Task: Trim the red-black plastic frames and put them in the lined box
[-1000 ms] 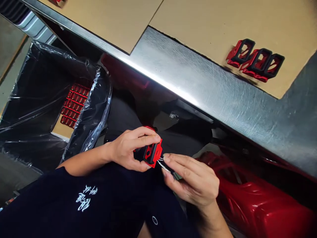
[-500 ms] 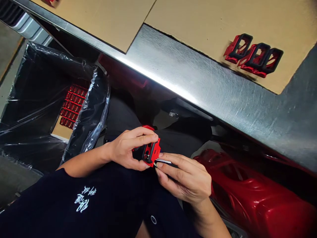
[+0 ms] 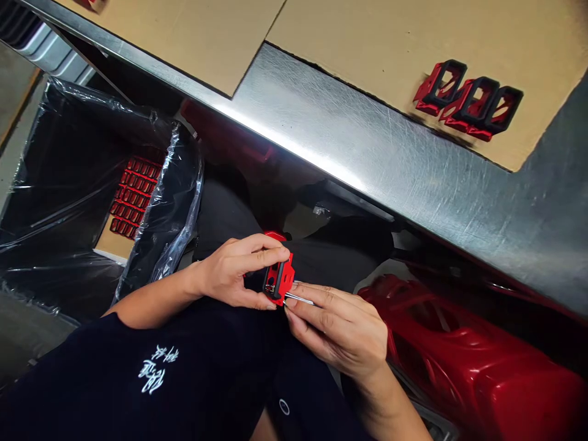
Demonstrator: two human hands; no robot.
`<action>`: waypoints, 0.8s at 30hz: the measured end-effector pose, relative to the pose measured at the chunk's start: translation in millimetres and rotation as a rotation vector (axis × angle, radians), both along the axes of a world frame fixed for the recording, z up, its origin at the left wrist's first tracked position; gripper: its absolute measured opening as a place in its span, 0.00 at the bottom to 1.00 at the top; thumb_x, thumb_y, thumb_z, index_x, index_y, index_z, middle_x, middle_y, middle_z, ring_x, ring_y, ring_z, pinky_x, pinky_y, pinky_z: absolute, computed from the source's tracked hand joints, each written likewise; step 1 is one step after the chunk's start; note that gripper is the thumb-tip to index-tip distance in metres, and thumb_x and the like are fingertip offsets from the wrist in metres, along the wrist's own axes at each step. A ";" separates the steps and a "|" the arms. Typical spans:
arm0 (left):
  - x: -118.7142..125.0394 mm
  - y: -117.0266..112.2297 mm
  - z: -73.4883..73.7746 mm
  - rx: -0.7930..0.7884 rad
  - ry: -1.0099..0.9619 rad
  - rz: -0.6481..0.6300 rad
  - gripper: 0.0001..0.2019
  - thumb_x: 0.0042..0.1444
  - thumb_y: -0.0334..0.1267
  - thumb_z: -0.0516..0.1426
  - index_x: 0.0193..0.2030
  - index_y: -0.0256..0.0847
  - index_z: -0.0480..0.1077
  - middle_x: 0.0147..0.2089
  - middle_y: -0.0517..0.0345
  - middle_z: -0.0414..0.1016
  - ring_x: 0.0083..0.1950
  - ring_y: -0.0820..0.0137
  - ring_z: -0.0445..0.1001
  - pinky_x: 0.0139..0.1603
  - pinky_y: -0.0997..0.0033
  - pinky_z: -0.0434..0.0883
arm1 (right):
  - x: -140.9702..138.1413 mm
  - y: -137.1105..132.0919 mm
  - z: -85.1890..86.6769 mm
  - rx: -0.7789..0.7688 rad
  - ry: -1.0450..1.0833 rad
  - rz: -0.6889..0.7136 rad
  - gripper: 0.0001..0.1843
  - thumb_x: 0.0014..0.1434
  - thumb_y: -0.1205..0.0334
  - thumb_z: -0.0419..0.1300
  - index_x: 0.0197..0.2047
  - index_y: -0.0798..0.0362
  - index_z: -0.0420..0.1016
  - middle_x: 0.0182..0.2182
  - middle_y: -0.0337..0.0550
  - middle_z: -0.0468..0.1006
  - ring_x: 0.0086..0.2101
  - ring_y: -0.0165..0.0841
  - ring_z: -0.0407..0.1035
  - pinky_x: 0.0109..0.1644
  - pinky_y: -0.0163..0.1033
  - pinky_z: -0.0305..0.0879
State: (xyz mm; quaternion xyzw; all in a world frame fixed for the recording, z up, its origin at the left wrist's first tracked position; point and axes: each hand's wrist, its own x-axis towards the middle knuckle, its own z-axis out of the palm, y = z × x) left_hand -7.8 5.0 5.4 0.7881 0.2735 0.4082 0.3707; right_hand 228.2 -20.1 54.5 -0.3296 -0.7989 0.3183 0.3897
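1. Left hand: its grip is closed on a red-and-black plastic part, held just above a dark shirt.
2. Right hand: its grip is pinched on a thin metal pin, whose end touches the part's lower edge.
3. Above the hands runs the steel surface's edge, with dark open room between. Beyond it, three similar parts sit on cardboard.
4. To the sides — a red moulding right, a plastic bag left.
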 end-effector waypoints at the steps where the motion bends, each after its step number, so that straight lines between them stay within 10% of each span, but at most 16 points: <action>1: -0.5 -0.1 -0.1 -0.004 -0.002 0.004 0.46 0.51 0.50 0.71 0.73 0.40 0.59 0.56 0.37 0.77 0.54 0.57 0.81 0.48 0.61 0.83 | -0.3 -0.5 -0.7 0.005 0.002 -0.004 0.10 0.58 0.74 0.68 0.43 0.55 0.81 0.37 0.47 0.88 0.37 0.37 0.85 0.45 0.37 0.85; 24: 7.4 -15.9 -6.4 -0.288 -0.363 0.103 0.42 0.45 0.36 0.75 0.63 0.45 0.58 0.65 0.35 0.73 0.62 0.55 0.79 0.55 0.62 0.80 | -3.1 -1.1 -4.7 0.069 0.078 -0.363 0.16 0.54 0.74 0.71 0.45 0.50 0.83 0.38 0.45 0.88 0.34 0.41 0.85 0.35 0.43 0.86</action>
